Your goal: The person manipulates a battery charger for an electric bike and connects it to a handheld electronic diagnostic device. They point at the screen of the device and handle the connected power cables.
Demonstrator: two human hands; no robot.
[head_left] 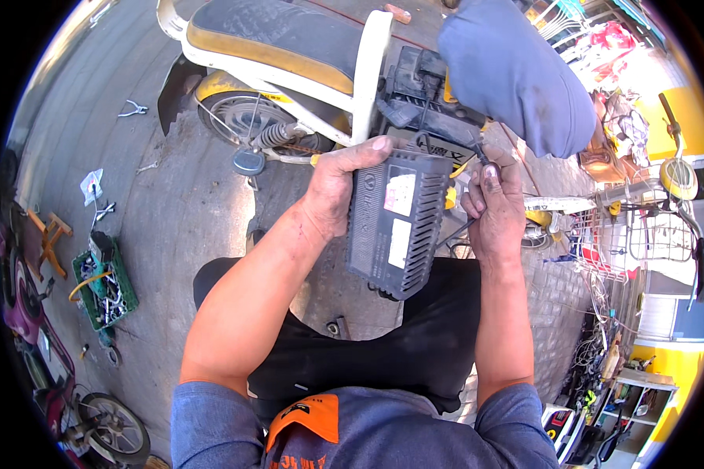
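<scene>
While the left hand (336,187) grips a black ribbed box (383,227) above the person's lap, the right hand (497,209) pinches a dark cable (483,158) just beside it. Beyond stands a yellow-and-white scooter (368,78); leftward, a green basket (120,318) of tools sits on the floor (180,211).

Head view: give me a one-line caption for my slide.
Beside a white-and-yellow two-wheeler, the left hand grips a black ribbed box while the right hand holds a dark cable.
</scene>
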